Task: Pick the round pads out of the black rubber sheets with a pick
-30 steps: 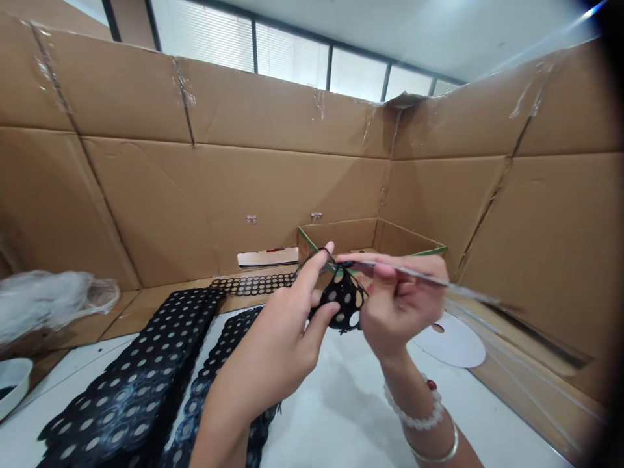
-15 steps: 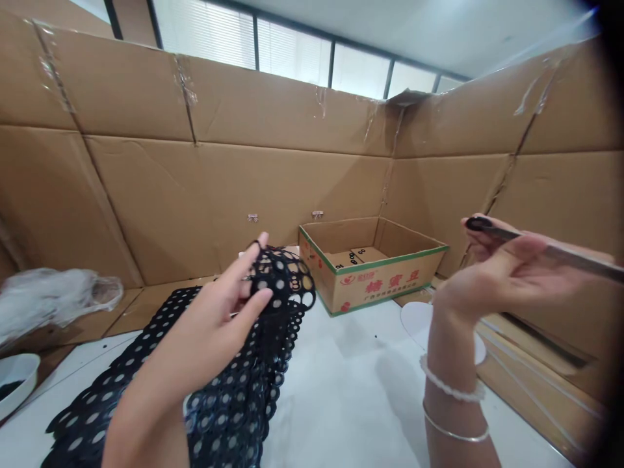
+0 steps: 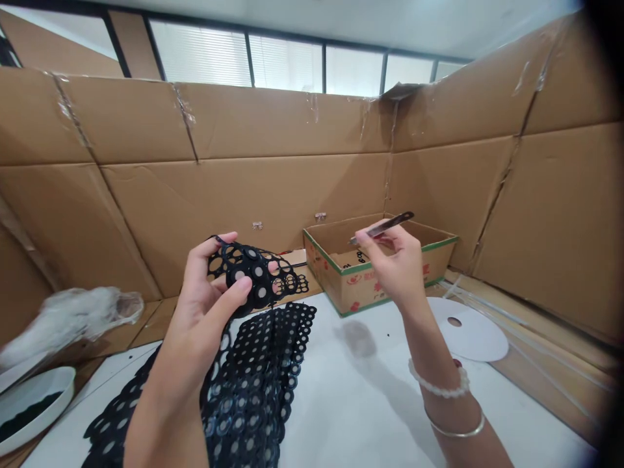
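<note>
My left hand (image 3: 207, 305) is closed on the upper end of a long black perforated strip (image 3: 253, 370), holding it up above the white table; thumb and fingers pinch the ring-patterned end (image 3: 251, 276). The rest of the strip hangs down and lies piled on the table. My right hand (image 3: 394, 263) is closed on slim metal tweezers (image 3: 385, 226), raised over the open cardboard box (image 3: 439, 250). The tweezers point up and to the right. Both hands are well apart.
A white round disc with a centre hole (image 3: 465, 331) lies at the right. A white bowl with dark contents (image 3: 32, 403) sits at the left edge, with crumpled clear plastic (image 3: 73, 315) behind it. Tall cardboard walls (image 3: 292, 175) enclose the table.
The hands separated from working together at the strip's end. My right hand swung out right with the tweezers, then came back over the box. My left hand kept hold of the strip, now held left.
</note>
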